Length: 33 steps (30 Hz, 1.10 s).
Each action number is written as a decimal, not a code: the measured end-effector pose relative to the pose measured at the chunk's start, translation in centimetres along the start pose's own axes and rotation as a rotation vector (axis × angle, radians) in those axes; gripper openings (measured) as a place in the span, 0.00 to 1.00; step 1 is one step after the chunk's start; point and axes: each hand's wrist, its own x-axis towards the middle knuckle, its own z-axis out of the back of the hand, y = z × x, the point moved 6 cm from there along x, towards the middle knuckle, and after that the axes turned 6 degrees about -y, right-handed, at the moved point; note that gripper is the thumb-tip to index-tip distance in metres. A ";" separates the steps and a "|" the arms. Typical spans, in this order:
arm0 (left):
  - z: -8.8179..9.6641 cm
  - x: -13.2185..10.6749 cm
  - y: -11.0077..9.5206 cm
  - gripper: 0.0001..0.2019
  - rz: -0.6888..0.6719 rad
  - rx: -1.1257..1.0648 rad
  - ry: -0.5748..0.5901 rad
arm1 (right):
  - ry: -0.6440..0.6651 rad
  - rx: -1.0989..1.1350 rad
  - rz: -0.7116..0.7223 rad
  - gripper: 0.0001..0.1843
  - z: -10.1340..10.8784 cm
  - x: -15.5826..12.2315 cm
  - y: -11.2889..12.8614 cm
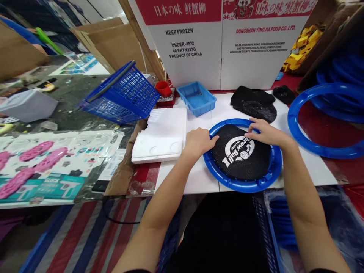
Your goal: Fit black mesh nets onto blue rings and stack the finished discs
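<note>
A blue plastic ring (241, 185) lies on the white board in front of me, covered by a black mesh net (241, 157) printed with white "Throw Ball" lettering. My left hand (197, 143) is closed at the ring's left rim, fingers pinching the edge of the net. My right hand (263, 132) rests on the far rim, its fingers curled onto the net's edge there.
An empty blue ring (295, 127) lies to the right, more rings behind it. A pile of black nets (253, 102), a small blue tray (197, 98), a red cup (163, 88), a white foam block (162, 134) and a tilted blue basket (122, 94) stand nearby. Cartons stand behind.
</note>
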 end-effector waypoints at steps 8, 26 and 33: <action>0.5 0.2 -2.9 0.18 -0.490 -0.140 -0.220 | 0.133 -0.145 -0.131 0.35 -0.6 -0.6 -2.3; -1.6 -0.3 -4.0 0.20 -0.664 -0.283 -0.153 | 0.285 0.052 0.090 0.27 -1.9 -0.8 0.9; -2.5 0.2 -3.6 0.25 -0.616 -0.393 -0.015 | 0.307 0.079 0.068 0.22 -1.6 -1.1 1.1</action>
